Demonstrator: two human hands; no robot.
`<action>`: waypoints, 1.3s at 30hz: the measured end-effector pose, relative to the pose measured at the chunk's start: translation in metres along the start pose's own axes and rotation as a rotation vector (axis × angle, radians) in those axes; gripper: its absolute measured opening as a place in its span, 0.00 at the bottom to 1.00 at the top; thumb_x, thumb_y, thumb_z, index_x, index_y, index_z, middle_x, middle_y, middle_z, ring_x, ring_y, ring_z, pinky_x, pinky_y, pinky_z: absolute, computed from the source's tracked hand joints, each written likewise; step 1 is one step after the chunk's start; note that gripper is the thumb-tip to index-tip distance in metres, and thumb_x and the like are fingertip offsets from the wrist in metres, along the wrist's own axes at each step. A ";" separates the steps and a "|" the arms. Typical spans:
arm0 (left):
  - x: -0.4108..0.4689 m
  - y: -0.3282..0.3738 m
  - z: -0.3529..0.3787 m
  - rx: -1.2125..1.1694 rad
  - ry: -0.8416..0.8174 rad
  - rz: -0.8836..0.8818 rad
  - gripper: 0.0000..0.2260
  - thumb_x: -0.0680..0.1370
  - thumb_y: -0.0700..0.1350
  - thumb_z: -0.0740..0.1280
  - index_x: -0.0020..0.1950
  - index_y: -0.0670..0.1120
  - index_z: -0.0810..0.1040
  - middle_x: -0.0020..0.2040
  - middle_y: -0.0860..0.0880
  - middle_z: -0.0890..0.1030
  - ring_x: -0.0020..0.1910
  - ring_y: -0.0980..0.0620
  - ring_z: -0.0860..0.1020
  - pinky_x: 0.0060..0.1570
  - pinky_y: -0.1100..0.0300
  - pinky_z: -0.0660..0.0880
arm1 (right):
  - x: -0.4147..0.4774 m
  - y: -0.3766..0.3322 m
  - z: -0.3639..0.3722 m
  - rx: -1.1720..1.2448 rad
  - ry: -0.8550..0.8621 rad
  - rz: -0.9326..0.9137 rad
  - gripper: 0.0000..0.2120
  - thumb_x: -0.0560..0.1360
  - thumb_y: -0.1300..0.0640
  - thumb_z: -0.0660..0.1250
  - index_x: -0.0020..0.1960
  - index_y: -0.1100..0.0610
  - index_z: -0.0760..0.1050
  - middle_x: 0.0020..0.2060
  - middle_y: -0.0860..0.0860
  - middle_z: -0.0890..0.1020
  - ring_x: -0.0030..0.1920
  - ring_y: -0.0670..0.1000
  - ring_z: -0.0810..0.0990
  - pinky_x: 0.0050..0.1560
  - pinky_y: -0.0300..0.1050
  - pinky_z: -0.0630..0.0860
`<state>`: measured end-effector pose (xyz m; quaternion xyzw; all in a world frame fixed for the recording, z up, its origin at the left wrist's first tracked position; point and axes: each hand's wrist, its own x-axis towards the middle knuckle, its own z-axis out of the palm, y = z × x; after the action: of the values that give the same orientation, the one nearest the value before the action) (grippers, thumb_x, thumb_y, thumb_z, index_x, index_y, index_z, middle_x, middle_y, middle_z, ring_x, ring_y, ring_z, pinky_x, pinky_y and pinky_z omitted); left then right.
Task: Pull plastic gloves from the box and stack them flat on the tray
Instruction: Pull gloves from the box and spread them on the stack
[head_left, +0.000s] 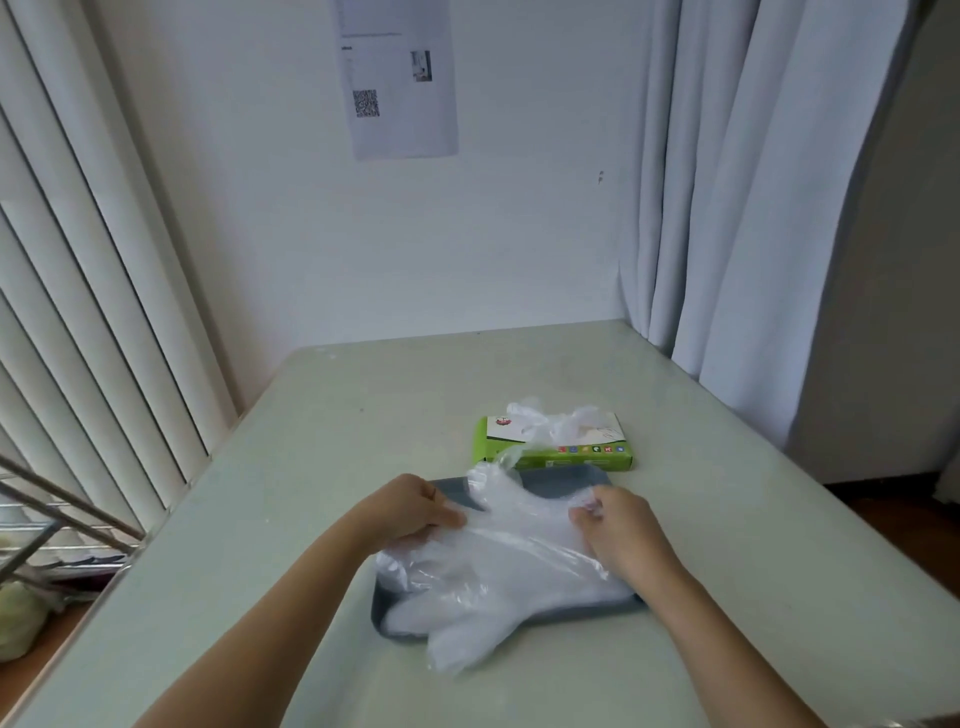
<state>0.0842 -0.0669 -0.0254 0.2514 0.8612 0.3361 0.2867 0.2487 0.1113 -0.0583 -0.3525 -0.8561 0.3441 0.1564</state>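
Both hands, left (410, 512) and right (613, 525), pinch a glove (519, 525) at mid-frame, apparently stretching it flat over the tray (452, 486).

Thin, translucent, crinkled plastic gloves (498, 571); smooth matt grey tray (566, 475); glossy printed cardboard box (587, 460); smooth, faintly glossy worktop (363, 415).

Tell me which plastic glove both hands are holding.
The glove stretched above the tray, pinched by the left hand and the right hand. The stack beneath lies flat; another glove pokes from the green box.
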 end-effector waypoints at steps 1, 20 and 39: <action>0.001 -0.001 0.002 0.068 0.011 -0.013 0.10 0.71 0.45 0.74 0.36 0.44 0.75 0.31 0.48 0.77 0.24 0.54 0.71 0.28 0.66 0.69 | -0.001 0.002 0.001 -0.007 0.000 0.010 0.08 0.76 0.57 0.63 0.39 0.59 0.73 0.38 0.53 0.81 0.44 0.57 0.80 0.43 0.44 0.73; -0.024 0.025 0.094 0.784 -0.027 0.419 0.31 0.82 0.58 0.52 0.79 0.46 0.42 0.79 0.47 0.40 0.78 0.50 0.40 0.74 0.50 0.39 | -0.002 -0.004 0.000 -0.208 0.005 -0.018 0.09 0.79 0.51 0.59 0.43 0.56 0.70 0.50 0.57 0.81 0.52 0.58 0.78 0.47 0.45 0.72; -0.008 0.010 0.097 0.807 -0.091 0.315 0.48 0.74 0.72 0.54 0.77 0.43 0.34 0.78 0.47 0.35 0.76 0.48 0.34 0.74 0.43 0.37 | -0.020 0.001 -0.007 -0.410 -0.429 -0.439 0.27 0.83 0.47 0.53 0.79 0.51 0.49 0.78 0.47 0.49 0.77 0.46 0.46 0.73 0.38 0.42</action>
<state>0.1567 -0.0234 -0.0741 0.4862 0.8612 0.0010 0.1481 0.2669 0.1005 -0.0541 -0.1040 -0.9758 0.1897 -0.0304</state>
